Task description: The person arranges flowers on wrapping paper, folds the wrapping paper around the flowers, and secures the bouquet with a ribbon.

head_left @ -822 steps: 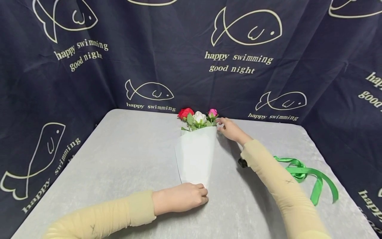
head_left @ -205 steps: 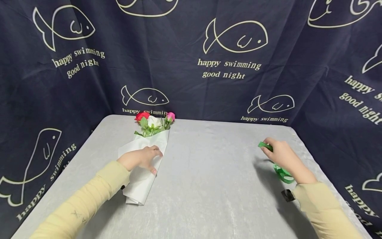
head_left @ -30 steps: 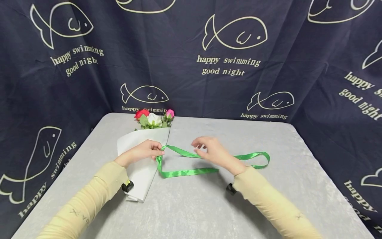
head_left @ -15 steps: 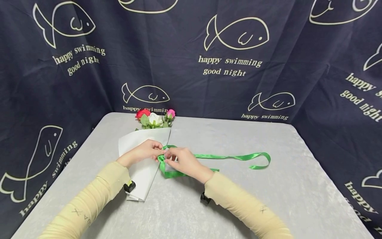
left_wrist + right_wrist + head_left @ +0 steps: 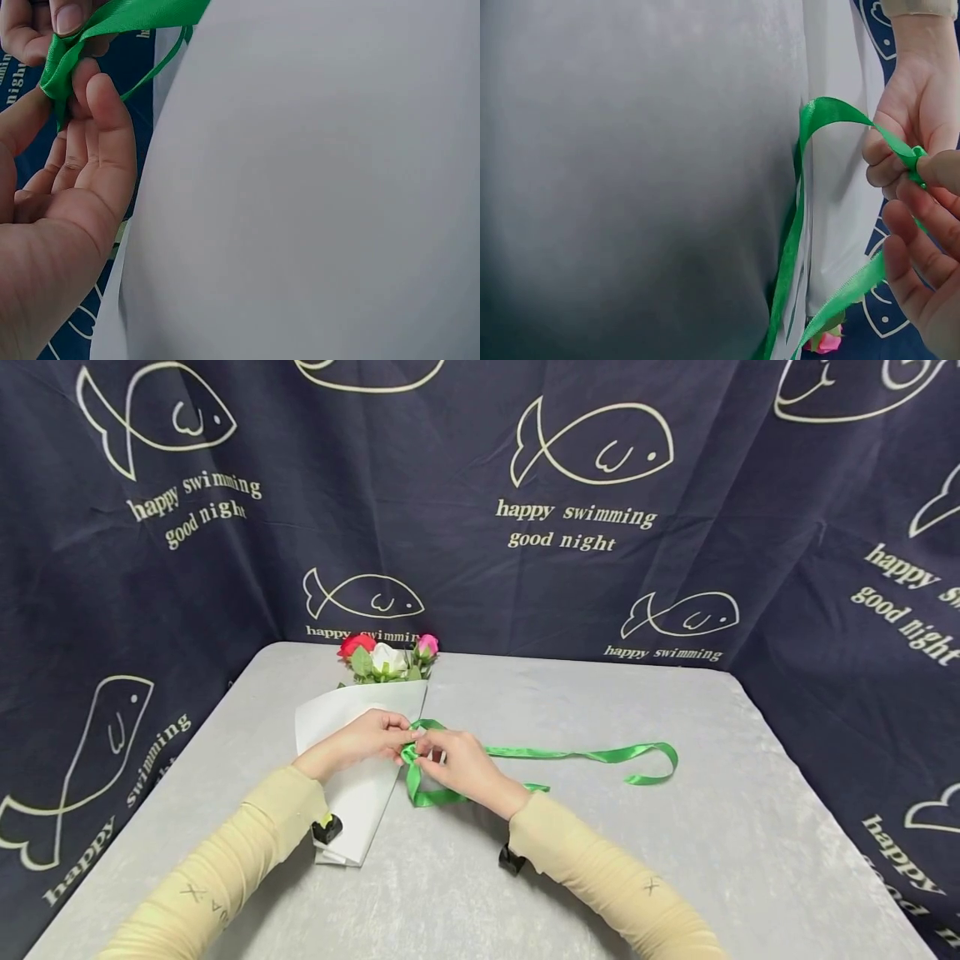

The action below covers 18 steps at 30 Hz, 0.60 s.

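Observation:
A bouquet lies on the left part of the table, its white wrapping paper (image 5: 367, 793) narrowing toward me. Red, white and pink roses (image 5: 388, 658) with green leaves show at its far end. Over the paper's right edge my left hand (image 5: 363, 743) pinches the green ribbon (image 5: 600, 755) between thumb and fingers. My right hand (image 5: 465, 768) meets it there, thumb and forefinger pinching the ribbon at the same gathered spot. Both wrist views show a small twisted knot of ribbon (image 5: 916, 161) between the fingertips, raised off the paper. One ribbon tail curls off to the right; the shorter one bends toward me.
A grey cloth covers the table (image 5: 600, 860). Behind and at both sides hangs a dark blue curtain (image 5: 465, 468) with fish drawings and lettering. Each wrist carries a small black camera (image 5: 512, 860) under the sleeve.
Over the last second my right hand has moved left from above the ribbon to my left hand and taken hold of the ribbon. Earlier, the ribbon lay loose at the right and the bouquet stood mid-table.

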Available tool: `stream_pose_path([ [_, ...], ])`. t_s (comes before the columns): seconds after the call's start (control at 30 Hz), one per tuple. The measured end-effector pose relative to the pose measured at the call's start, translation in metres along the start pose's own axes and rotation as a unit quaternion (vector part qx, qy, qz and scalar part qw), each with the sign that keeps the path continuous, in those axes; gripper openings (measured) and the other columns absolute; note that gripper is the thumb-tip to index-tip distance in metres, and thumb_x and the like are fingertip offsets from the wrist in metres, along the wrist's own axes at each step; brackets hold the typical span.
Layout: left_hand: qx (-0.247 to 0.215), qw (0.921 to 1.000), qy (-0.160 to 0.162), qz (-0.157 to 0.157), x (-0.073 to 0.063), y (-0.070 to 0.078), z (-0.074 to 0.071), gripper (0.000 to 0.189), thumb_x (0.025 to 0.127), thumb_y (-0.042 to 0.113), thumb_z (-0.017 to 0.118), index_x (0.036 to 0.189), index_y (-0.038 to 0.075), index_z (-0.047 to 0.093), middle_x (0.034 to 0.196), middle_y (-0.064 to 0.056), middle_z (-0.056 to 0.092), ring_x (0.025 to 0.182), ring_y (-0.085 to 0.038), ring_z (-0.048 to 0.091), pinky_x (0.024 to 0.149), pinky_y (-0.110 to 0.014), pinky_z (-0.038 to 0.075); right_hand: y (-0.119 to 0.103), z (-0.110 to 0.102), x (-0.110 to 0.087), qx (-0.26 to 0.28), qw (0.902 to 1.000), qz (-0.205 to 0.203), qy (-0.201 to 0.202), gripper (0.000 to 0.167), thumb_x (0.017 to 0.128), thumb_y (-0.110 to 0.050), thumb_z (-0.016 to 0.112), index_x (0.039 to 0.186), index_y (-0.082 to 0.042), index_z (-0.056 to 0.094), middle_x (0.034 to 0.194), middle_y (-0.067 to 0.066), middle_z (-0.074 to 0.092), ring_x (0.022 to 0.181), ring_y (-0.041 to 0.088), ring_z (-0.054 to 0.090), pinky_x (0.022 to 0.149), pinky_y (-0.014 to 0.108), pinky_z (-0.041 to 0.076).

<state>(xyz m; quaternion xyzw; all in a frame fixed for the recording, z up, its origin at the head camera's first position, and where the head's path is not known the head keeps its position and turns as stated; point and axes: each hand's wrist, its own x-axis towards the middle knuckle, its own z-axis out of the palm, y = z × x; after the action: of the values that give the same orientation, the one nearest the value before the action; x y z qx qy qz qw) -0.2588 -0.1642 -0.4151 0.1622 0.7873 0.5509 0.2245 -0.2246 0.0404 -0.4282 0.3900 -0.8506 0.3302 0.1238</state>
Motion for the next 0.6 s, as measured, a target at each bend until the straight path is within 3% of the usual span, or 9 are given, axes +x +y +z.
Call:
stream_pose_path([
  [0.23,0.03,0.9965,0.058,0.052,-0.001,0.001,0.001,0.021,0.091,0.021,0.064,0.097,0.002,0.059,0.073,-0.003,0.061,0.064,-0.012,0.058,0.063,-0.026,0.05,0.004,-0.004,-0.001,0.014,0.9997,0.02,0.005,0.007,0.086,-0.013,0.068,0.083,-0.014,0.062,0.074,-0.004,0.065,0.062,0.003,0.054,0.052,0.014,0.042],
  [0.4,0.084,0.9903,0.028,0.107,-0.003,0.001,0.002,0.018,0.086,0.012,0.068,0.102,0.002,0.066,0.085,-0.01,0.067,0.072,-0.011,0.06,0.068,-0.026,0.052,0.005,-0.009,-0.002,0.024,0.9994,0.021,0.012,0.007,0.085,-0.012,0.069,0.083,-0.013,0.062,0.074,-0.003,0.066,0.061,0.003,0.055,0.051,0.014,0.043],
  [0.6,0.118,0.987,0.018,0.108,-0.003,0.0,0.002,0.013,0.086,0.015,0.069,0.096,0.007,0.07,0.088,-0.016,0.068,0.07,-0.011,0.059,0.066,-0.026,0.05,0.005,-0.012,-0.002,0.047,0.9986,0.02,0.013,0.005,0.086,-0.01,0.067,0.083,-0.011,0.063,0.076,-0.001,0.067,0.062,0.005,0.059,0.053,0.015,0.046],
])
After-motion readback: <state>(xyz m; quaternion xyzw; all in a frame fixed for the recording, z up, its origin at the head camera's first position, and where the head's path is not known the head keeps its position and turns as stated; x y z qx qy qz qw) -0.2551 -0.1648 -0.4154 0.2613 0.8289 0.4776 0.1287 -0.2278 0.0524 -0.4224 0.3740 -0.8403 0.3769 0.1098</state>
